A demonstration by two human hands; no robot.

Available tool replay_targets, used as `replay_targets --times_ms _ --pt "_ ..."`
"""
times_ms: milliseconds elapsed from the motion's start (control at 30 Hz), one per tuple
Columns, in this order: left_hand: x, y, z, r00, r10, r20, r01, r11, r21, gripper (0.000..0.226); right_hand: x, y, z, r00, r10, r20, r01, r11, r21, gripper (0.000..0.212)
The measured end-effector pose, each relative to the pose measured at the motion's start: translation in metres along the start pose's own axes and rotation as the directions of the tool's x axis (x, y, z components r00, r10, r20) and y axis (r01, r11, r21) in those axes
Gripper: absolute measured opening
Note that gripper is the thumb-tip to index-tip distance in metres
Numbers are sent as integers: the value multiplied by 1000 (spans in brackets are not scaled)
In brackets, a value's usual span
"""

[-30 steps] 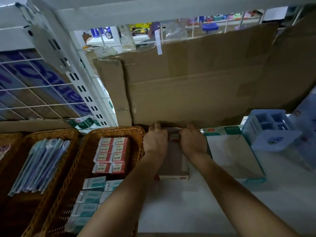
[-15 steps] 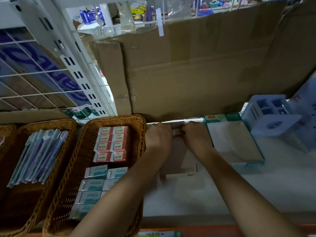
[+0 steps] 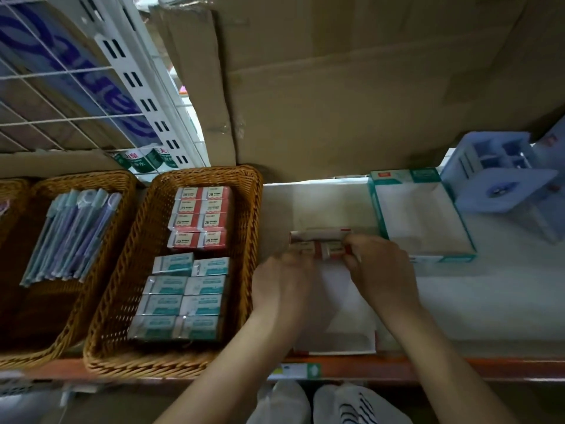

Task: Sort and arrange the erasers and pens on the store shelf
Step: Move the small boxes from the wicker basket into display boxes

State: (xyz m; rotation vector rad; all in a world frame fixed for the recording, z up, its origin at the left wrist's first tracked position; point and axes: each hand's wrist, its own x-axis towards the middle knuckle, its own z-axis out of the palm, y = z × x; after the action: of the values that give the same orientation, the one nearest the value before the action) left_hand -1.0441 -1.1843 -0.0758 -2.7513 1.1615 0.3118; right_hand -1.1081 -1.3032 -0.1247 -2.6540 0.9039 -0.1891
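A cardboard sheet (image 3: 367, 87) backs the shelf (image 3: 489, 301). One wicker basket (image 3: 253, 209) holds red 2B erasers (image 3: 200, 218) and green erasers (image 3: 183, 301); the left basket (image 3: 128, 209) holds pens (image 3: 70, 237). A teal-edged box (image 3: 374, 209) and a blue organiser (image 3: 495, 179) stand right of the open white box (image 3: 321, 206). Above the white box, the right hand (image 3: 382, 270) has its grip pinched on the eraser row (image 3: 324, 249). The left hand (image 3: 281, 286) meets the row's other end; its grip is blurred and cannot be determined.

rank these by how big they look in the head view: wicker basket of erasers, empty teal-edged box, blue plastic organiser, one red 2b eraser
1. brown wicker basket
2-3. empty teal-edged cardboard box and blue plastic organiser, too alike to rank
4. red 2B eraser
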Motion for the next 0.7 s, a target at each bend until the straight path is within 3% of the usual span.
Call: replay_targets --times_ms 133,233,300,367,533,600,700 --pt "-6 -5 1 1000 10 -21 -13 989 -148 26 -5 -12 -14 998 1 -56 -3 999 -37 19" --pt "-24 -24 -9 971 13 -237 -86 950 -300 13 -10 -32 -25 993 -63 -104 65 998 11 23" --pt "-35 -49 -12 919 -89 -384 -67 925 -375 18 -8 -52 -27 980 -179 -92 188 976 106 26" --pt "-36 -79 -11 882 -203 -425 22 919 -394 21 -4 -80 -30 950 -301 -87 312 934 173 23" --pt "-14 -139 -1 828 -441 -347 288 864 -413 34 20 -148 -13 873 -488 14 477 859 186 27" --pt "1 -152 3 838 -450 -308 317 861 -398 38 33 -165 1 873 -488 -3 485 866 122 26" --pt "20 -164 12 884 -368 -289 244 890 -386 31 49 -175 17 911 -412 38 410 911 45 27"
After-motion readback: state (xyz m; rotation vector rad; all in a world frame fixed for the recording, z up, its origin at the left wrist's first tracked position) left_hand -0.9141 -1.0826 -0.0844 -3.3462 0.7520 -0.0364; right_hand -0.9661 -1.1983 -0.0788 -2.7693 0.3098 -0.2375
